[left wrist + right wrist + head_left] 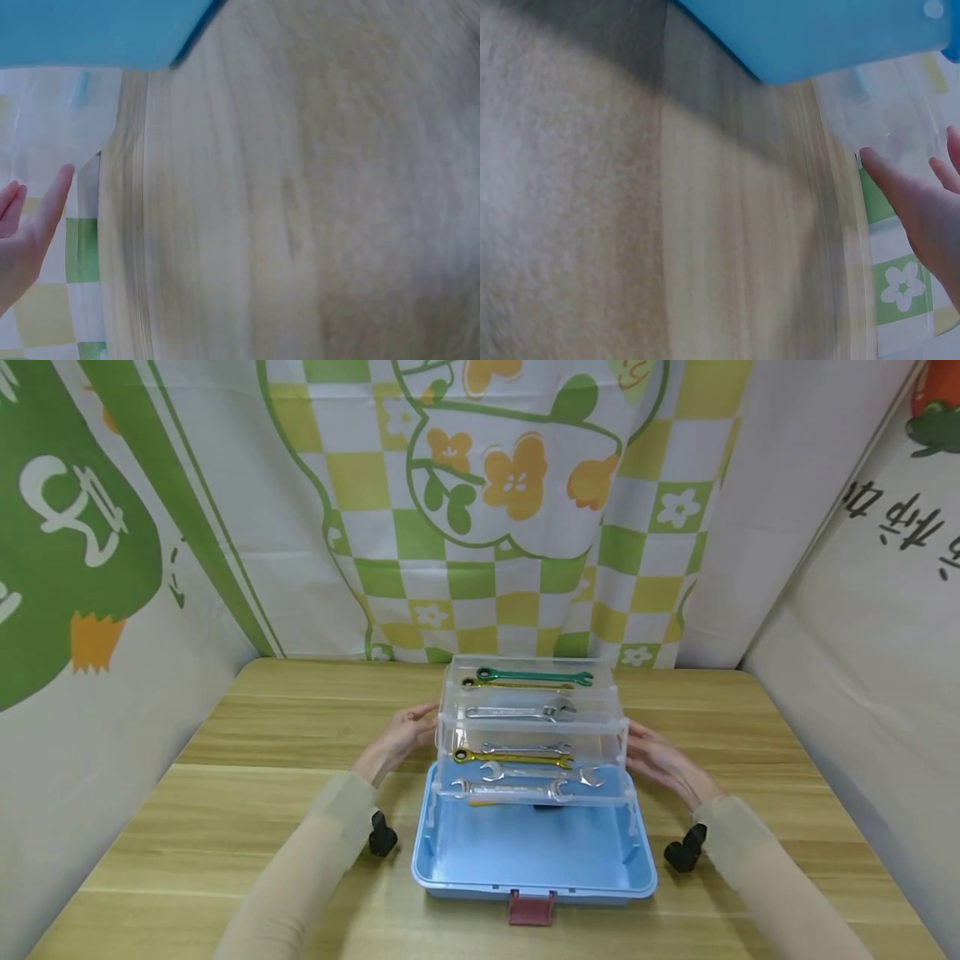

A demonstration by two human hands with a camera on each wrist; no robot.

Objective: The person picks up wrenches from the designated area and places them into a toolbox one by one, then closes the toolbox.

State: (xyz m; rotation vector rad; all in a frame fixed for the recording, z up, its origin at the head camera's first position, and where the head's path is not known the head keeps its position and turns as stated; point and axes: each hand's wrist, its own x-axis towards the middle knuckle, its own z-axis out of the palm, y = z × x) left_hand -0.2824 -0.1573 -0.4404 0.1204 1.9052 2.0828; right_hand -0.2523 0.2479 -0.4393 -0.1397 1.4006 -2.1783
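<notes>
A light-blue toolbox (525,860) stands open on the table, its dark-red latch (531,908) facing me. Above its rear half, clear tiered trays (532,727) are spread out. Several wrenches lie in them, including a green wrench (536,677), an adjustable wrench (517,712) and a yellow wrench (513,759). My left hand (399,739) is at the left side of the clear plastic, fingertips partly hidden behind it. On the opposite side, my right hand (663,762) is against the tray edge, its fingers extended. Both wrist views show straight digits beside the clear plastic (56,120).
The wooden table (247,827) carries the box near its middle. A checkered curtain (517,577) hangs right behind the table's back edge, with printed cloth walls (862,610) on both sides. Black wrist cameras (382,835) sit low beside the box.
</notes>
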